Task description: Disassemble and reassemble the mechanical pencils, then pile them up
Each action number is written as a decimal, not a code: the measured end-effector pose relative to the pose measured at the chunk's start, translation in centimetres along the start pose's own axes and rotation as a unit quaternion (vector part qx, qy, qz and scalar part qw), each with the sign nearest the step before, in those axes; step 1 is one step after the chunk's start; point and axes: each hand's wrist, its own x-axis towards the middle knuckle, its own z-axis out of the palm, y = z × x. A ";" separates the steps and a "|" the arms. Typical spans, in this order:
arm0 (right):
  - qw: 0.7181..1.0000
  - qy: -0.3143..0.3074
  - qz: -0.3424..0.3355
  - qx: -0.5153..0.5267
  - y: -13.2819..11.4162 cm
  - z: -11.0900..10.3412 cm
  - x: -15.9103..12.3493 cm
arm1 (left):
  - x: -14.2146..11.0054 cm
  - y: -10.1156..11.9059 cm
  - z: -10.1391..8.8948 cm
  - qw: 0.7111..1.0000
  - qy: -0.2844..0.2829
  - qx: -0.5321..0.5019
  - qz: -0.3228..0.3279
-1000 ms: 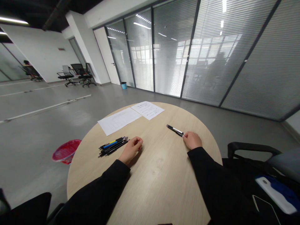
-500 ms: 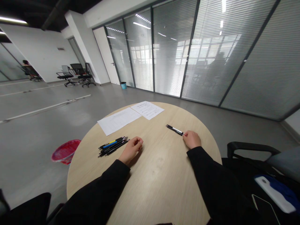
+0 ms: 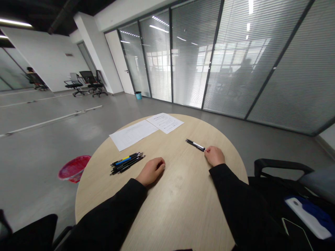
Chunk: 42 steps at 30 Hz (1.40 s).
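My right hand (image 3: 215,156) rests on the round wooden table (image 3: 178,195), its fingers pinched at the near ends of a small group of black pens (image 3: 195,145), one with a white barrel section. Nearer the middle, my left hand (image 3: 151,171) lies with fingers curled in and the thumb alongside; nothing shows in it. Just left of that hand is a pile of several black pens (image 3: 127,164), with a blue and yellow one among them. They lie side by side at a slant, apart from the hand.
Two printed paper sheets (image 3: 133,135) lie at the table's far edge. A red basket (image 3: 74,169) stands on the floor at left. On the right, a chair with a black armrest (image 3: 282,163) holds a white and blue object (image 3: 307,216) and a phone (image 3: 297,232).
My left hand has moved a little right, away from the pen pile, and turned more palm-down. The right hand and the pens by it have stayed in place.
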 end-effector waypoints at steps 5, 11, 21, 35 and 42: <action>1.000 0.003 -0.009 0.003 0.1 -0.4 -0.1 | -0.1 -0.4 0.2 0.999 -0.019 0.045 0.016; 0.989 0.029 -0.134 0.061 -1.9 -0.1 -1.3 | -0.3 -0.7 0.3 0.995 -0.041 0.087 0.031; 0.920 -0.091 -0.377 0.054 -8.5 1.3 -7.5 | -0.8 -0.9 -0.3 0.969 -0.033 0.240 0.053; 0.897 -0.118 -0.420 0.069 -9.4 1.8 -9.0 | -0.7 -4.7 -6.2 0.892 0.092 0.434 -0.084; 0.896 -0.123 -0.419 0.082 -9.5 1.5 -9.0 | -0.9 -4.8 -6.1 0.868 0.077 0.481 -0.093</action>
